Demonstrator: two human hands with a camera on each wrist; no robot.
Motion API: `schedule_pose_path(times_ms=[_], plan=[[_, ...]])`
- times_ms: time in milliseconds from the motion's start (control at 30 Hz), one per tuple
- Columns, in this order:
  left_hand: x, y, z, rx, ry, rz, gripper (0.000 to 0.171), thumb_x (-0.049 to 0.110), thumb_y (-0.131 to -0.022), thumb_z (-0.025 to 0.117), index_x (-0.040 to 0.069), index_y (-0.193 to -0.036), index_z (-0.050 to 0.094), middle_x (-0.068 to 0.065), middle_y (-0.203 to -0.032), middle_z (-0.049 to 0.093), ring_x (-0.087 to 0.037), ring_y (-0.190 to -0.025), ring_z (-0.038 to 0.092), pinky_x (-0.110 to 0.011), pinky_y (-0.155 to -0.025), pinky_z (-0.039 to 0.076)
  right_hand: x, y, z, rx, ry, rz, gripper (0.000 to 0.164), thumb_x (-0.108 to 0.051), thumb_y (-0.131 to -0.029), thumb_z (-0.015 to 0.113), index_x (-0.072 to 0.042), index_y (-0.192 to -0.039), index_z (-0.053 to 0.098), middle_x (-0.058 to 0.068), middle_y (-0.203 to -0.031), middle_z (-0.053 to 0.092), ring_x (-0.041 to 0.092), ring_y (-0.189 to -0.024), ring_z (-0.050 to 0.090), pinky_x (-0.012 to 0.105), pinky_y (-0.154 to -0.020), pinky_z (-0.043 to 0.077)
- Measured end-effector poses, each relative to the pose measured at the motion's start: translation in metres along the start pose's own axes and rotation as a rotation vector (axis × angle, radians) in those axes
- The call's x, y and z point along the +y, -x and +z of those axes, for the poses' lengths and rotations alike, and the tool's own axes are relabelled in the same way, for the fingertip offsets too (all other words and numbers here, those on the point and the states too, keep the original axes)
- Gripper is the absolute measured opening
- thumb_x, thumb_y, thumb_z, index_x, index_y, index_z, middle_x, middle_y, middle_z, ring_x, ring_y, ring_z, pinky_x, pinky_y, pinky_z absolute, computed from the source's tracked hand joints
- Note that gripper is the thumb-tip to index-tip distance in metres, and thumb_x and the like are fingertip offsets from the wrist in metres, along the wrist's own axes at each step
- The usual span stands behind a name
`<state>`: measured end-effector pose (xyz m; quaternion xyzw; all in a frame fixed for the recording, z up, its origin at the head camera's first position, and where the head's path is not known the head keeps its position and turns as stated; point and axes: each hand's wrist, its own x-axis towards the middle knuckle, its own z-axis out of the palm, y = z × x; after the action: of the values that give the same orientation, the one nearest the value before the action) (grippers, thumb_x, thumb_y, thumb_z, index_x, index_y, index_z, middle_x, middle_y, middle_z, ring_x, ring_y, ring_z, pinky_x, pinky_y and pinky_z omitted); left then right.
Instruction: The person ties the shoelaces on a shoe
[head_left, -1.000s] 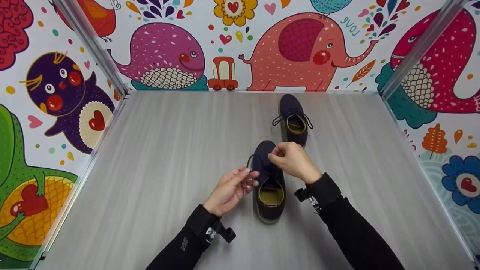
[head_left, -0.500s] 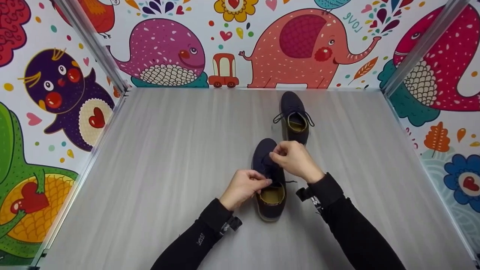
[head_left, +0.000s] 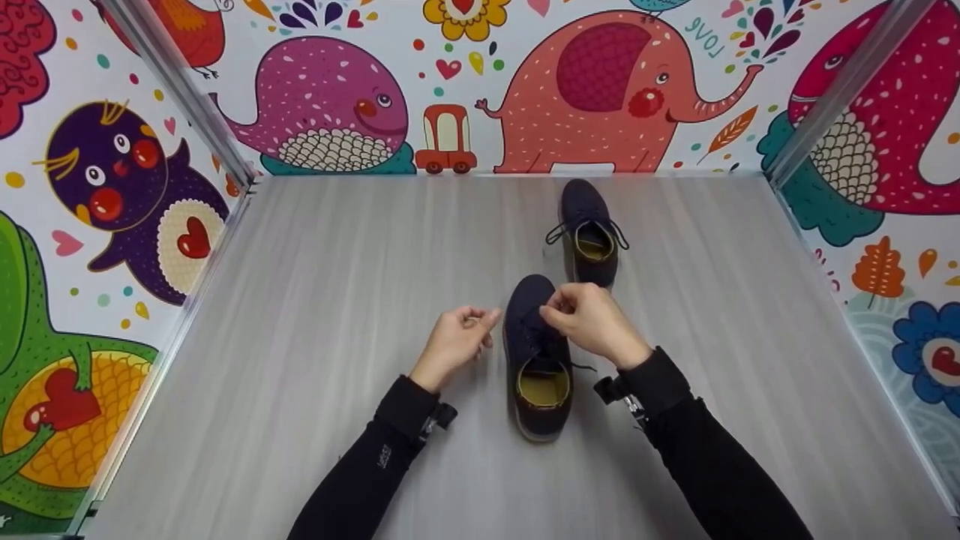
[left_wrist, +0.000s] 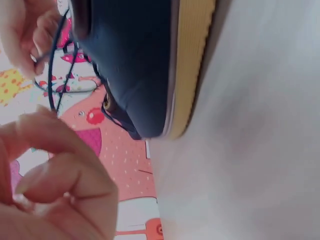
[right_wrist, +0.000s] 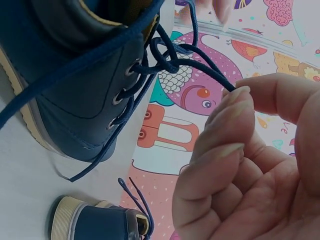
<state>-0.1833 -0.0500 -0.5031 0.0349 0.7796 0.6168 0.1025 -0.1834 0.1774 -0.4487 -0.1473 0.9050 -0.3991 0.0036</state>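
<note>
A dark navy lace-up shoe [head_left: 529, 294] with a yellowish lining stands on the grey floor, toe pointing away. Just right of its laces, my right hand [head_left: 592, 319] pinches a dark shoelace loop [right_wrist: 214, 75] between thumb and index finger, drawn up from a loose knot over the eyelets. To the left of the shoe is my left hand [head_left: 455, 341], its fingertips pinching another stretch of lace [left_wrist: 50, 75] pulled out sideways. One lace end [head_left: 583, 367] trails past the shoe's right side.
Ahead of this shoe stands its mate [head_left: 581, 199], its lace tied in a bow [head_left: 555, 235], close to the back wall. Panels with printed cartoon animals, such as an elephant [head_left: 517, 142], enclose the floor [head_left: 337, 262] at back and sides, with metal posts [head_left: 832, 97] at the corners.
My left hand goes from the shoe's left side to over its opening, then back out left and farther forward. The right hand stays by the laces. A lace end now lies on the shoe's right.
</note>
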Motion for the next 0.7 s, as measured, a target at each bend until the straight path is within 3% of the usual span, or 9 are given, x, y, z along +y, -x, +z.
schedule_pose_path(times_ms=[167, 333, 433, 567, 633, 700], plan=[[0.002, -0.01, -0.001, -0.049, 0.016, -0.018, 0.037, 0.03, -0.097, 0.067, -0.006, -0.103, 0.07, -0.003, -0.071, 0.064, -0.01, -0.051, 0.05, -0.025, -0.051, 0.044, -0.001, 0.0, 0.001, -0.005, 0.013, -0.011, 0.018, -0.02, -0.092, 0.07, -0.013, -0.076, 0.066, -0.005, -0.061, 0.056, 0.013, -0.054, 0.052, 0.031, -0.055, 0.041], [0.006, -0.009, 0.001, -0.133, 0.073, -0.046, 0.024, 0.022, -0.093, 0.072, -0.002, -0.094, 0.073, -0.007, -0.074, 0.068, -0.009, -0.052, 0.053, -0.022, -0.049, 0.042, -0.002, 0.001, 0.0, -0.005, 0.012, 0.0, 0.017, -0.021, -0.092, 0.07, -0.013, -0.077, 0.067, -0.005, -0.061, 0.057, 0.013, -0.054, 0.053, 0.031, -0.054, 0.041], [0.008, -0.002, 0.005, -0.156, 0.232, -0.073, 0.018, 0.017, -0.093, 0.071, -0.002, -0.094, 0.07, -0.011, -0.08, 0.072, -0.011, -0.055, 0.059, -0.019, -0.049, 0.042, -0.002, 0.001, -0.001, 0.01, 0.014, 0.004, 0.016, -0.02, -0.092, 0.07, -0.012, -0.078, 0.068, -0.005, -0.062, 0.056, 0.014, -0.055, 0.051, 0.031, -0.055, 0.041], [0.008, 0.008, 0.018, -0.138, 0.479, -0.077, 0.015, 0.013, -0.095, 0.068, 0.0, -0.098, 0.063, -0.015, -0.092, 0.074, -0.014, -0.063, 0.066, -0.019, -0.054, 0.047, -0.002, 0.0, 0.0, 0.048, 0.023, 0.002, 0.014, -0.019, -0.091, 0.072, -0.012, -0.079, 0.068, -0.005, -0.063, 0.055, 0.013, -0.056, 0.05, 0.031, -0.056, 0.041], [0.007, 0.013, 0.025, -0.119, 0.492, -0.066, 0.014, 0.013, -0.094, 0.07, 0.0, -0.098, 0.065, -0.014, -0.092, 0.074, -0.014, -0.063, 0.066, -0.02, -0.054, 0.048, -0.002, 0.0, 0.0, 0.06, 0.023, 0.0, 0.014, -0.019, -0.09, 0.072, -0.012, -0.079, 0.068, -0.005, -0.063, 0.055, 0.013, -0.056, 0.05, 0.03, -0.056, 0.041], [0.005, 0.017, 0.032, -0.097, 0.413, -0.046, 0.016, 0.013, -0.091, 0.073, -0.001, -0.096, 0.068, -0.01, -0.089, 0.074, -0.011, -0.063, 0.063, -0.02, -0.054, 0.046, -0.003, 0.0, 0.0, 0.06, 0.019, 0.001, 0.014, -0.019, -0.09, 0.072, -0.012, -0.078, 0.068, -0.006, -0.063, 0.055, 0.013, -0.055, 0.05, 0.03, -0.055, 0.04]])
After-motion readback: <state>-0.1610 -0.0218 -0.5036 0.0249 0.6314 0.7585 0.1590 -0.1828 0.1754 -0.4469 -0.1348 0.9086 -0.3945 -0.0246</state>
